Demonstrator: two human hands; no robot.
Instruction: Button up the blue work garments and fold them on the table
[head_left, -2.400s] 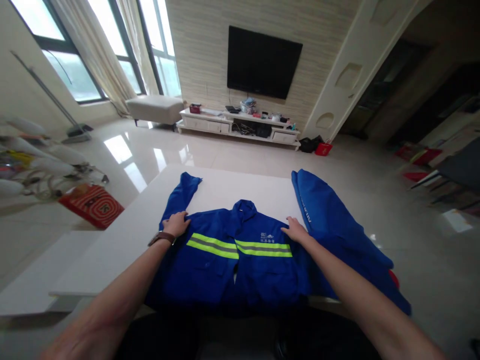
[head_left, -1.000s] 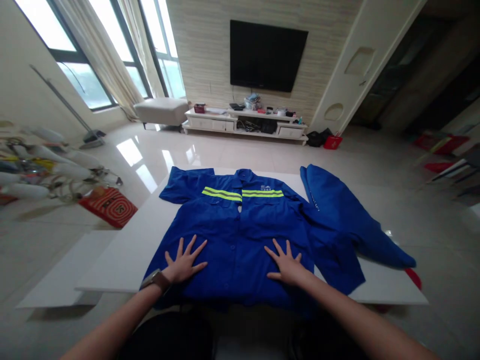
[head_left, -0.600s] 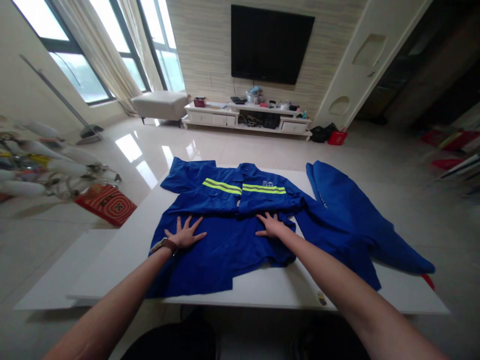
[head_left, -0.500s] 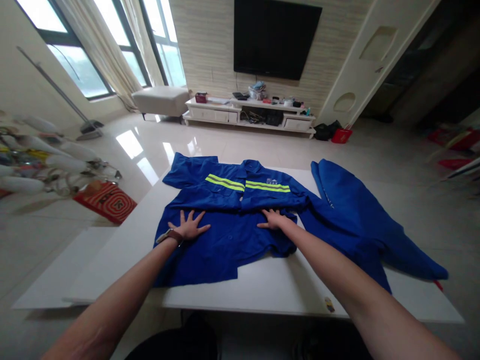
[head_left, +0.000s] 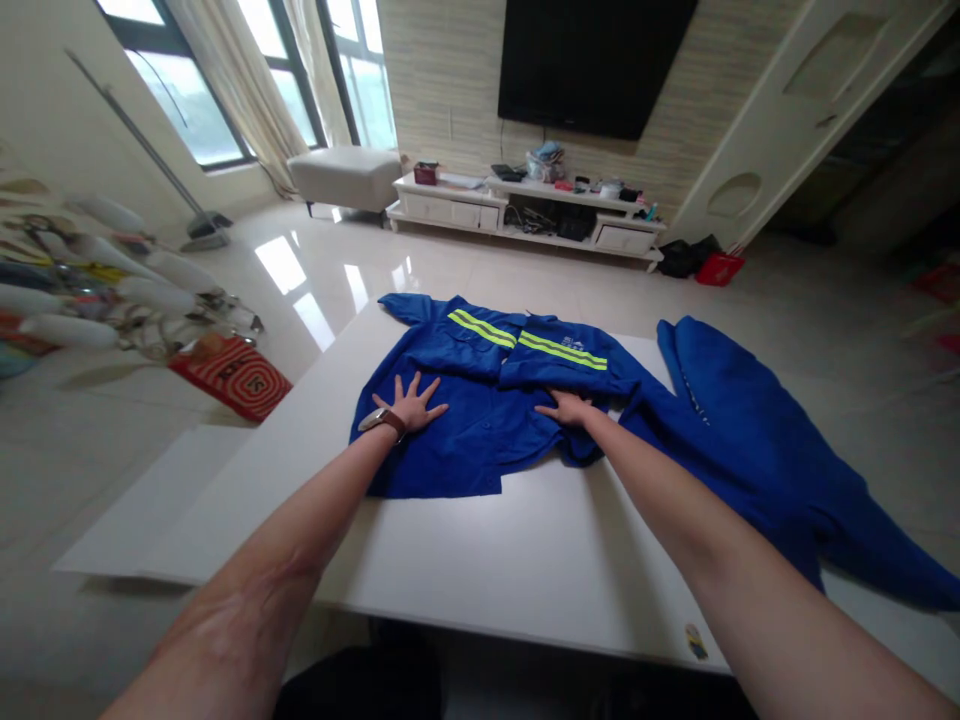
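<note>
The two hands are well apart from each other, and both press on a blue jacket (head_left: 480, 420). The left hand (head_left: 411, 406), with a brown-strapped watch (head_left: 387, 422) at the wrist, lies flat with fingers spread. The right hand (head_left: 570, 408) is spread too, thumb out to the side, though some fingertips are hard to make out against a fold of cloth. The jacket lies on the white surface (head_left: 480, 565), its yellow-striped chest toward the far edge and its middle rumpled. Just right of it sits another blue garment (head_left: 757, 420). A small sticker (head_left: 696, 642) is near the surface's near edge. Beyond, on the floor, stand a red bag (head_left: 232, 378), a pale ottoman (head_left: 346, 172) and a low white cabinet (head_left: 439, 208).
</note>
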